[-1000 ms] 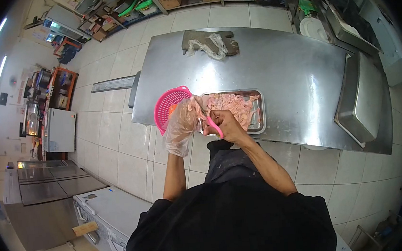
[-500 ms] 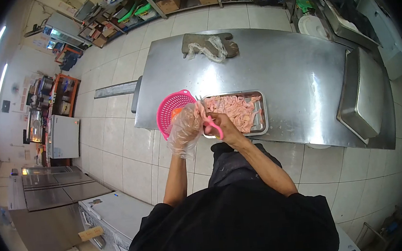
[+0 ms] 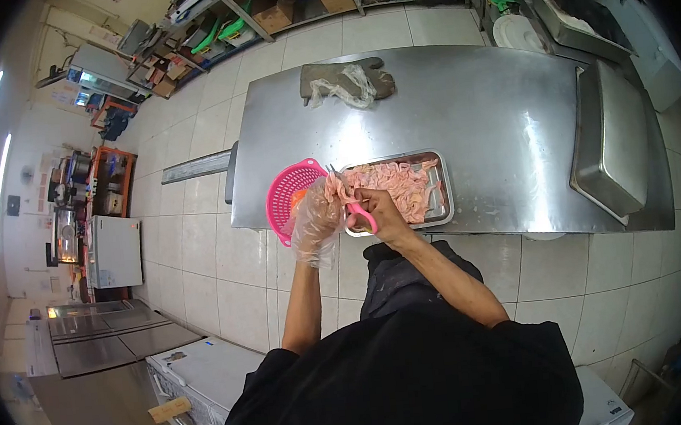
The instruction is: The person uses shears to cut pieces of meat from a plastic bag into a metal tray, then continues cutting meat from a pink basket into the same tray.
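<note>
My left hand (image 3: 316, 224), in a clear plastic glove, is closed on a pale pink piece of raw meat (image 3: 337, 188) held up between the basket and the tray. Bare, my right hand (image 3: 383, 215) grips pink-handled scissors (image 3: 363, 216), their blades pointing up at the meat piece. Behind the gloved hand stands a pink perforated basket (image 3: 280, 192) with something orange in it, partly hidden. To the right, a metal tray (image 3: 447, 203) holds a heap of similar raw strips (image 3: 403, 187), its near left corner covered by my right hand.
The steel table (image 3: 478, 119) carries a grey-brown oven mitt (image 3: 345, 81) with crumpled clear plastic on it near the far edge. A large metal pan (image 3: 616, 140) lies at the right end. Behind me on the left is a white chest freezer (image 3: 208, 366).
The view has shifted slightly. Both hands stay close together over the tray's left edge, with the scissors still at the meat piece.
</note>
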Demonstrator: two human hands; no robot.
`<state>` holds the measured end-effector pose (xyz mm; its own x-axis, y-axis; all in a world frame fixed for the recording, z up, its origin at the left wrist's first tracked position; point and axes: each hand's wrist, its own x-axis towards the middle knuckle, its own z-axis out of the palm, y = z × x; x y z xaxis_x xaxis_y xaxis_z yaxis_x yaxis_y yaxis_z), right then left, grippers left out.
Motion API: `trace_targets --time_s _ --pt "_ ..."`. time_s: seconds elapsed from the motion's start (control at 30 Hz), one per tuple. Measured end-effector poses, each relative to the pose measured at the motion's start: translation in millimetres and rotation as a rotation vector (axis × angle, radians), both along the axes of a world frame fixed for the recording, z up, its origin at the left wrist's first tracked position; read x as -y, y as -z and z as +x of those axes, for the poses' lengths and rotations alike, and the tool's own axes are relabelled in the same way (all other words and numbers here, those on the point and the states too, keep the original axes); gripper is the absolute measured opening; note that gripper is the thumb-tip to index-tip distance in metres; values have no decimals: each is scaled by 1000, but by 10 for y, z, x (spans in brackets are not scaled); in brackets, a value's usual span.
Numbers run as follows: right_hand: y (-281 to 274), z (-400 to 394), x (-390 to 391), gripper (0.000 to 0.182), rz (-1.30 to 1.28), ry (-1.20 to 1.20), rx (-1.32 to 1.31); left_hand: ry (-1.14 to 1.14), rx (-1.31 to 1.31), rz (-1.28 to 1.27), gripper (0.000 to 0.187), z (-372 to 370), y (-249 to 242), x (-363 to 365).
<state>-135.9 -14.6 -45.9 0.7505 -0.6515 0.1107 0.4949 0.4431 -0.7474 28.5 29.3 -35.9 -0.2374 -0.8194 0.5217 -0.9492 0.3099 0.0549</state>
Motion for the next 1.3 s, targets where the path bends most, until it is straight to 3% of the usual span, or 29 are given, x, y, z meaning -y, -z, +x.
trace_targets --time_s 0.1,0.2,0.27,0.37,0.57,0.67,0.73,0.8,0.87,0.93,1.0,1.07,1.13,1.2,1.23,1.3 --pt "-101 -52 8 22 -62 42 -113 -20 -197 151 46 -3 63 -22" --pt "15 -12 41 22 117 -19 11 -62 -248 276 59 -55 56 -31" --pt "69 -40 43 22 23 7 4 2 -23 54 50 -20 132 7" --pt "6 -57 67 23 -63 56 0 -21 -103 -27 42 -126 -47 39" --pt "-25 -55 119 36 87 -14 170 -28 -408 230 29 -181 -138 103" --pt "107 -123 201 43 3 -57 114 9 -272 21 17 -357 -388 145" --pt "90 -144 216 43 15 -56 135 17 -300 41 13 -443 -475 170" --pt "7 -113 212 40 104 -35 239 -5 -431 131 12 -454 -464 196" --pt "-63 -137 207 31 62 69 111 -60 -665 297 13 -393 -353 216" --pt "-12 -199 221 26 -53 170 10 -22 -546 338 16 -293 -278 232" --pt "61 -230 494 17 -42 501 352 -10 -573 487 19 -311 -130 185" --pt "-136 -732 956 11 -94 299 342 -6 -717 758 21 -387 113 102" --pt "-342 -1077 1049 15 -61 331 68 -94 -766 898 38 -434 743 140" --pt "-196 -1283 1050 19 -126 340 -46 -147 -71 656 51 -681 845 128" --pt "-133 -1360 1045 21 -165 337 -103 -161 53 745 61 -759 866 193" --pt "119 -1436 871 24 -33 339 -343 -99 37 786 62 -795 920 357"
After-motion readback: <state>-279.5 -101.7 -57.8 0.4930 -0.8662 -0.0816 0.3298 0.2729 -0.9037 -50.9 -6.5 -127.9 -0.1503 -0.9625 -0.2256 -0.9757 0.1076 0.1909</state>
